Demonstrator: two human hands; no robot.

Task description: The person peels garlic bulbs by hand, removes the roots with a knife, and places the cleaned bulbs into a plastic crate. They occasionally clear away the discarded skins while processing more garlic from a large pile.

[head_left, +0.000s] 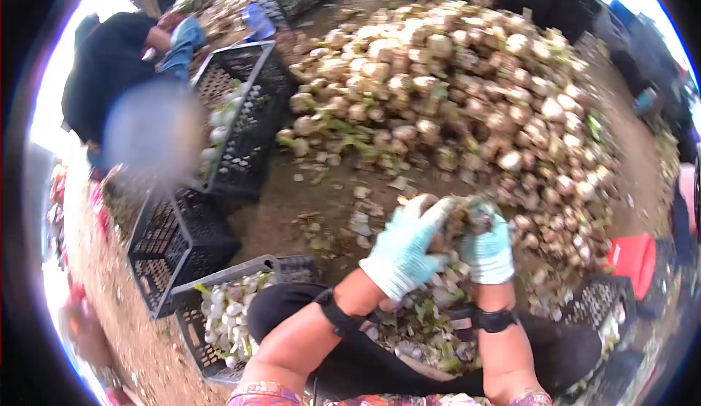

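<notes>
My left hand [407,251], in a pale green and white glove, is closed round a brown, dirty bulb [458,221] that looks like an onion. My right hand [489,249], gloved the same way, grips the bulb from the other side. Both hands meet above my lap, and the fingers hide part of the bulb. Under them lie peelings [431,333] with green scraps and white pieces. In front, a large heap of unpeeled bulbs [453,92] covers the ground. A black crate [188,333] by my left knee holds white bulbs with green stems.
To the left stand an empty-looking black crate [157,260] and a tall black crate [252,128] with pale bulbs. A co-worker [109,70] bends beside it. At the right are a red container [634,263] and another crate [602,296]. A blurred pale spot covers part of the left.
</notes>
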